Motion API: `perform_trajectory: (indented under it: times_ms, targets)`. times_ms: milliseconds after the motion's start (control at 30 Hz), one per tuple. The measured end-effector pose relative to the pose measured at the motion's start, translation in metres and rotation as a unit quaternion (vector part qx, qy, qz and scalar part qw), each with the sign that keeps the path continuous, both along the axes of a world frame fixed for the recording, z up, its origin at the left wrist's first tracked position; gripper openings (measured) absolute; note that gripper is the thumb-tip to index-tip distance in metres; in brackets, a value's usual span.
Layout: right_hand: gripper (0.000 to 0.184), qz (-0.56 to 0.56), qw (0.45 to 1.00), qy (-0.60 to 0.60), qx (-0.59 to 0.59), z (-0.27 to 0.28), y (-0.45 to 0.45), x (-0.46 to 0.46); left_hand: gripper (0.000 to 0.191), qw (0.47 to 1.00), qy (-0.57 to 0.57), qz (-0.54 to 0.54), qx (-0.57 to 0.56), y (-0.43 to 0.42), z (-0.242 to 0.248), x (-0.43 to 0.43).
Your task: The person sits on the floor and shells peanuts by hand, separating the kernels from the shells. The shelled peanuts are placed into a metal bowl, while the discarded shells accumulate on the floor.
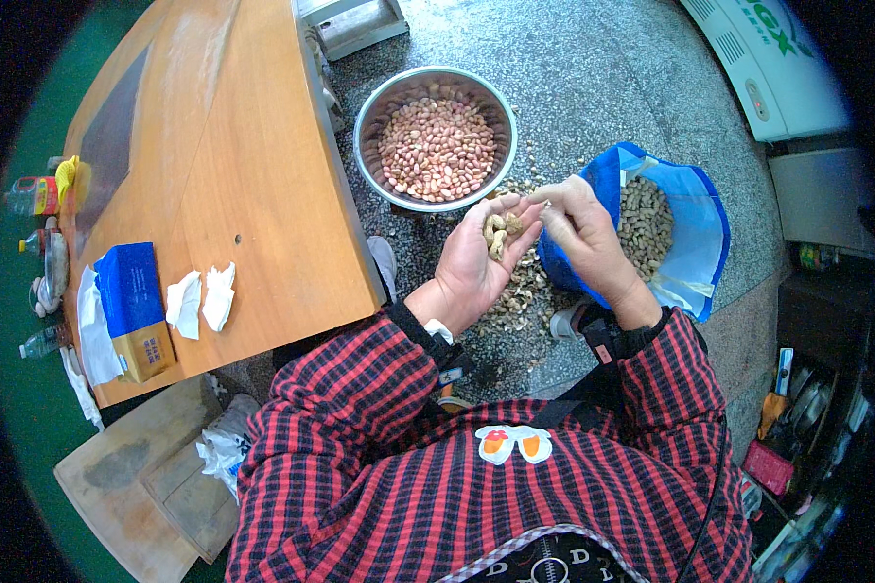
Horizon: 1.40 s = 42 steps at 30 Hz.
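Note:
My left hand [474, 255] is turned palm up, with several unshelled peanuts [497, 233] resting in the cupped palm. My right hand [587, 237] pinches a small pale piece [546, 205] beside the left fingertips; whether it is shell or a whole peanut cannot be made out. Beyond the left hand stands a round metal pot [509, 157] with shelled pinkish peanut kernels [437, 149] in it. To the right, partly behind my right hand, an open blue bag [700, 226] holds unshelled peanuts [645, 222].
Broken peanut shells [521, 291] litter the speckled floor [583, 80] below my hands. On my left is a wooden table [277, 189] with a tissue pack [135, 306] and crumpled tissues [219, 295]. A white appliance [773, 73] stands at the upper right.

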State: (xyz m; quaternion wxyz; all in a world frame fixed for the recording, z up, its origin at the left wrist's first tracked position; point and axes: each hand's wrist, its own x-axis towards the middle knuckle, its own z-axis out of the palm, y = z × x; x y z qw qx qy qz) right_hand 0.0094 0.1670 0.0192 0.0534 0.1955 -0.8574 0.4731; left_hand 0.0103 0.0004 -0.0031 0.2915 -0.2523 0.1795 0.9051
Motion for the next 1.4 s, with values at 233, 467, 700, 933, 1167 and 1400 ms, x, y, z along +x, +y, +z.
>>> perform_trajectory:
  times_ms: [233, 467, 700, 933, 1167, 1400]
  targets:
    - [0.018, 0.038, 0.992, 0.013, 0.121, -0.004, -0.007, 0.005, 0.033, 0.999, 0.027, -0.042, -0.013, 0.001, -0.005, 0.004]
    - [0.008, -0.018, 0.998, -0.022, 0.047, -0.009, -0.003, 0.003, 0.032, 0.998, 0.038, -0.047, 0.014, 0.001, 0.000, 0.005]
    - [0.010, -0.054, 0.979, -0.170, -0.094, -0.018, 0.003, 0.001, 0.023, 0.997, 0.014, -0.063, -0.037, -0.002, -0.003, 0.004]
    - [0.011, -0.080, 0.976, -0.185, -0.085, -0.015, 0.003, 0.004, 0.016, 0.936, 0.203, -0.113, -0.263, 0.000, -0.003, 0.010]
    - [0.009, -0.079, 0.970, -0.219, -0.068, -0.004, 0.000, 0.009, 0.012, 0.675, 0.454, -0.050, -0.580, 0.001, -0.005, 0.001]
    - [0.009, -0.071, 0.980, -0.182, -0.046, -0.006, -0.001, 0.015, 0.012, 0.533, 0.546, -0.012, -0.646, 0.000, 0.000, 0.001]
